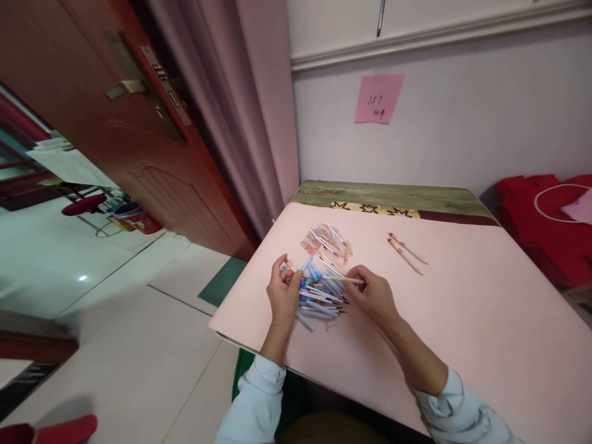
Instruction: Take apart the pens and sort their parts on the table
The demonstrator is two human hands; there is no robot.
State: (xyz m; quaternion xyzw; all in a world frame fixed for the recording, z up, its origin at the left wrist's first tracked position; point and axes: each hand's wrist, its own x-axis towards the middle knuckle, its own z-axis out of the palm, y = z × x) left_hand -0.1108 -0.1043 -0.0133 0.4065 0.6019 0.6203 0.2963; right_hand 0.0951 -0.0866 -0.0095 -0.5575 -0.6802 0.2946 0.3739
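Observation:
My left hand [283,295] is closed on a short orange-brown pen part [290,265], held upright at a slant over the left edge of the pile. In my right hand [375,295] a slim, peach-coloured pen barrel [349,280] is pinched, pointing left toward the other hand. Below both hands lies a heap of blue pen parts [317,308] with white, dark-tipped refills mixed in. Behind it sits a second heap of clear and pinkish pen parts with refills [328,242]. Two peach pens [405,254] with brown ends lie side by side farther right.
A pale pink sheet covers the table [485,308], whose patterned back edge meets the wall. A pink note [379,98] is stuck above. Red fabric [531,228] lies at the right. To the left are a curtain [250,92] and a wooden door [152,154].

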